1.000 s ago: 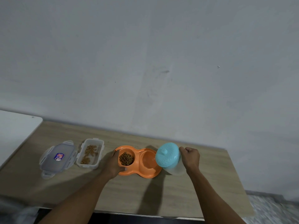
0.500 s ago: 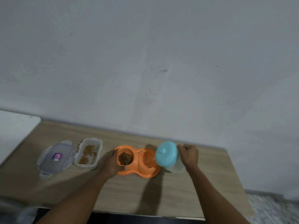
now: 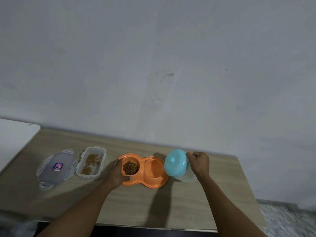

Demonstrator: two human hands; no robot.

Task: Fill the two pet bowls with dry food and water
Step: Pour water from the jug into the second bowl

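Double bowl: I saw the orange plastic double pet bowl lying near the middle of the light wooden bench, closer to its back edge than its front edge.
Left bowl: the well on my left held a heap of brown dry kibble.
Right bowl: the other well looked wet at its right side, though I could not tell how much water it held.
Left hand: my left hand was clamped on the left end of the double bowl, thumb on the front rim and fingers curled over the back rim.
Right hand: my right hand was closed in a fist around the handle of the clear plastic jug with a turquoise lid; the handle itself was hidden inside the fist.
Jug: it was tilted hard to the left, lid facing me, its lip just over the right rim of the right well.
Food box: a clear rectangular plastic container with a little kibble left in it sat toward the bench's left end, well apart from the double bowl.
Box lid: its clear clip-on lid with a small blue sticker lay flat just beside the container, nearer the left edge.
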